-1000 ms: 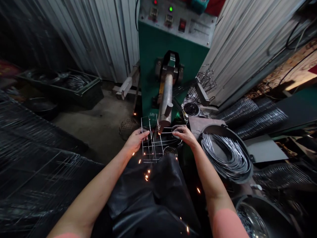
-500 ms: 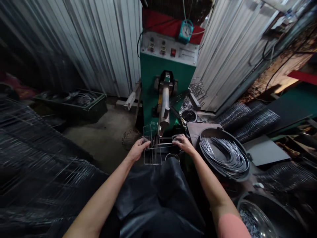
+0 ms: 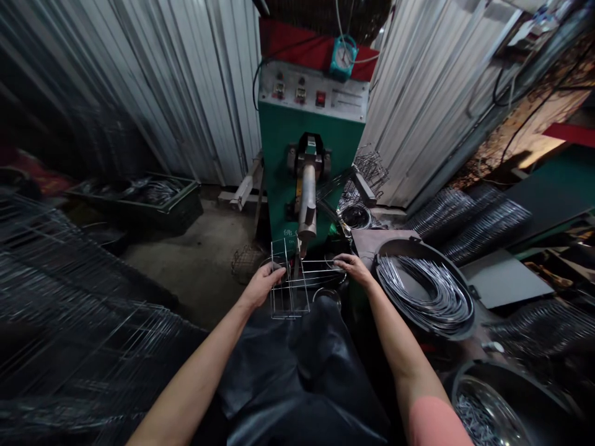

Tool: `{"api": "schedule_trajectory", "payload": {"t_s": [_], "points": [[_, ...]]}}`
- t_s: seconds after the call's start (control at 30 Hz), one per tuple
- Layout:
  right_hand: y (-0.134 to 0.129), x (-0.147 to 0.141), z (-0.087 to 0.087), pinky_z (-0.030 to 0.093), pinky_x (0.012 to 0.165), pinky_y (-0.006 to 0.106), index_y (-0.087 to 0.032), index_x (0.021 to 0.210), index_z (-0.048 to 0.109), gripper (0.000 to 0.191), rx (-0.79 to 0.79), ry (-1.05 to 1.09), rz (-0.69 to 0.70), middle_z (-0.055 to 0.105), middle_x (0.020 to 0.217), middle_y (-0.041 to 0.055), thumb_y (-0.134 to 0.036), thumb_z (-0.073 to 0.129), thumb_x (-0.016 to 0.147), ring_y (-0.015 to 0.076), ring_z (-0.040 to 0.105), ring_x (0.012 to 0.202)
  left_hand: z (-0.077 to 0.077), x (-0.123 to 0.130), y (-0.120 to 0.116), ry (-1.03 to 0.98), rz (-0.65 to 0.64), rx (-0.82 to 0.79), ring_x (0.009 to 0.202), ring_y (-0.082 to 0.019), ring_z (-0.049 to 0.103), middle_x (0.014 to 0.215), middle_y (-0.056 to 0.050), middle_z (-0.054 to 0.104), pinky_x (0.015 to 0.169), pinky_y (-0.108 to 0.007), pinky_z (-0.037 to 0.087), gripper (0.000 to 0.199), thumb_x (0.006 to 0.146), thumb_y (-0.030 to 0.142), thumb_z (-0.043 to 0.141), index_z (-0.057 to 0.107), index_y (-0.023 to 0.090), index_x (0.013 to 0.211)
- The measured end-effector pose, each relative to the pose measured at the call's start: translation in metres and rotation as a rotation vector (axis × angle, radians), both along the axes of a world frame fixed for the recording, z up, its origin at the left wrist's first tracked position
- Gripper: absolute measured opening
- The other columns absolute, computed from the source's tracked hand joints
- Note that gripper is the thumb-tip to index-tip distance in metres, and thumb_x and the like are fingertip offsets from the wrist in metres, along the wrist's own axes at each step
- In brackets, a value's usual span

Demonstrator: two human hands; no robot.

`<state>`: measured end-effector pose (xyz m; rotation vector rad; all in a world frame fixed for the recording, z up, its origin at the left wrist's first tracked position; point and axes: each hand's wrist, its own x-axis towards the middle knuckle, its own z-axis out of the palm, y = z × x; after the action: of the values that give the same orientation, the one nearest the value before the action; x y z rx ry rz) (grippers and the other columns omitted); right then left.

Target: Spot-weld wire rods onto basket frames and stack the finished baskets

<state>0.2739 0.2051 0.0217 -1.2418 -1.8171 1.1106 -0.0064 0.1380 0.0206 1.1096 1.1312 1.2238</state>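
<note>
A wire frame (image 3: 290, 301) made of thin crossing metal rods stands out in front of the welding machine's electrode arm (image 3: 307, 210). My left hand (image 3: 263, 286) is closed around the frame's left side, thumb and fingers pinching the rods. Two thin wire rods (image 3: 318, 271) run rightward from the frame, just under the electrode tip (image 3: 303, 249). At their right end, my right hand (image 3: 354, 267) pinches them between thumb and fingers. Whether the rods are joined to the frame cannot be made out.
The green machine (image 3: 283, 155) has a control panel (image 3: 341, 102) on top. To the right, a round tray (image 3: 400, 248) holds a coil of bent wires (image 3: 430, 294). A metal bowl (image 3: 506, 415) of small pieces sits lower right. Stacked wire grids (image 3: 116, 334) fill the left side.
My right hand has moved a little right, and more of the rods now shows between it and the frame. My left hand and the frame sit slightly lower in view.
</note>
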Motion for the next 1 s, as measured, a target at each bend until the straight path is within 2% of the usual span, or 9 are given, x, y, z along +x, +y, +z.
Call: {"api": "schedule_trajectory", "payload": {"t_s": [0.33,0.53,0.73,0.83,0.9,1.0], "points": [[0.017,0.001,0.005,0.042,0.073,0.029,-0.018,0.077,0.067,0.029,-0.016,-0.001,0.009,0.063,0.073,0.0002,-0.045,0.064,0.067,0.017,0.057,0.074,0.001,0.004,0.009,-0.044,0.021,-0.031,0.05,-0.009,0.041,0.052,0.004,0.05,0.051,-0.022,0.033,0.032,0.056,0.045,0.07,0.055,0.016,0.058],[0.017,0.003,0.005,0.042,0.073,0.028,-0.018,0.077,0.066,0.029,-0.048,-0.032,0.043,0.062,0.073,-0.0001,-0.044,0.063,0.068,0.0164,0.056,0.073,0.002,0.004,0.007,-0.05,0.019,-0.041,0.05,-0.009,0.041,0.051,0.003,0.05,0.051,-0.023,0.033,0.032,0.055,0.045,0.071,0.055,0.017,0.057],[0.006,0.0,0.002,0.042,0.077,0.029,-0.02,0.09,0.06,0.03,0.087,-0.005,-0.019,0.06,0.085,0.0014,-0.044,0.057,0.073,0.0171,0.055,0.083,0.001,0.001,0.007,-0.067,0.062,-0.037,0.05,-0.009,0.042,0.051,0.004,0.049,0.051,-0.022,0.032,0.031,0.057,0.044,0.07,0.056,0.017,0.058],[0.004,-0.006,0.001,0.041,0.08,0.03,-0.019,0.074,0.06,0.027,0.132,-0.073,-0.018,0.058,0.082,0.0018,-0.046,0.059,0.072,0.0178,0.053,0.084,0.0,0.001,0.011,-0.071,0.084,-0.032,0.05,-0.008,0.042,0.052,0.004,0.05,0.051,-0.022,0.032,0.031,0.056,0.043,0.071,0.057,0.016,0.06],[0.005,-0.01,0.0,0.04,0.08,0.031,-0.018,0.063,0.057,0.031,0.137,-0.099,-0.044,0.057,0.08,0.0025,-0.048,0.058,0.072,0.0182,0.053,0.085,0.001,0.002,0.014,-0.073,0.097,-0.026,0.051,-0.008,0.043,0.053,0.004,0.05,0.051,-0.022,0.032,0.031,0.056,0.043,0.071,0.057,0.016,0.06],[0.01,-0.016,-0.002,0.04,0.08,0.031,-0.018,0.057,0.053,0.036,0.127,-0.077,-0.091,0.056,0.081,0.0029,-0.051,0.058,0.071,0.0181,0.052,0.085,0.001,0.002,0.017,-0.079,0.116,-0.02,0.051,-0.008,0.043,0.052,0.004,0.05,0.051,-0.022,0.032,0.032,0.055,0.043,0.072,0.057,0.016,0.06]]}}
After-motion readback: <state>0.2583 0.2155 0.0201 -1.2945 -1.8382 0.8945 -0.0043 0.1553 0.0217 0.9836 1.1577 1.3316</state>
